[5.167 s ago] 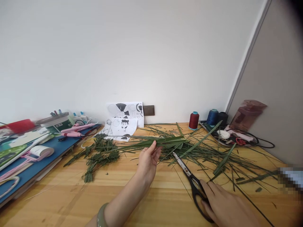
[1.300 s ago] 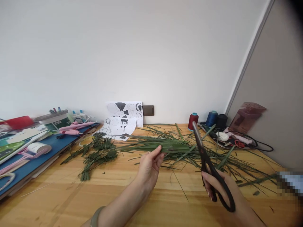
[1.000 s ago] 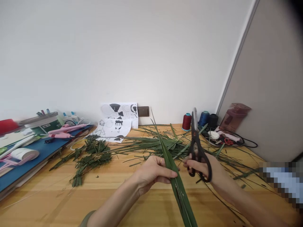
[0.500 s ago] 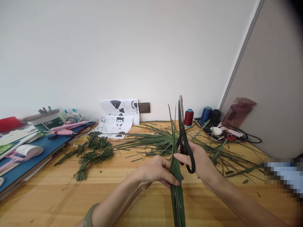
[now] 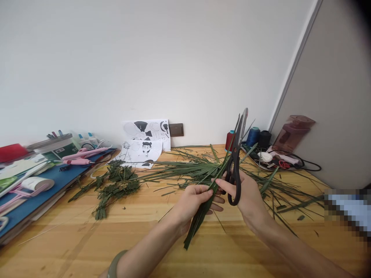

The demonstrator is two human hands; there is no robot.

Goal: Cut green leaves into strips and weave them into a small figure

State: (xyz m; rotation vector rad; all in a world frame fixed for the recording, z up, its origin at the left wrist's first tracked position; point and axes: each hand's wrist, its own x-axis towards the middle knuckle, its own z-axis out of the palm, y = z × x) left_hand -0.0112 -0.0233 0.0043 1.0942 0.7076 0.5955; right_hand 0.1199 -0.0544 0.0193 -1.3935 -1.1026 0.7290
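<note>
A long green leaf [image 5: 199, 217] slants across the middle, its broad end low and its narrow tips pointing up to the right. My left hand [image 5: 193, 202] pinches it between thumb and fingers. My right hand [image 5: 242, 189] holds black-handled scissors [image 5: 236, 162], blades upward, while its index finger touches the leaf beside my left thumb. The scissor blades look close together and stand alongside the leaf's thin tips. Behind both hands lies a pile of cut green leaf strips [image 5: 191, 170].
Woven leaf pieces [image 5: 120, 181] lie left, near printed drawings [image 5: 142, 144]. A blue mat [image 5: 55, 177] bears a pink glue gun [image 5: 84, 156]. Thread spools, one red [image 5: 230, 139] and one blue [image 5: 253, 136], and a pink bottle [image 5: 294, 133] stand at the back right.
The leaf has swung from near upright to a slant, its lower end moving left and up. The scissors have shifted right and tilted. My left hand has risen slightly.
</note>
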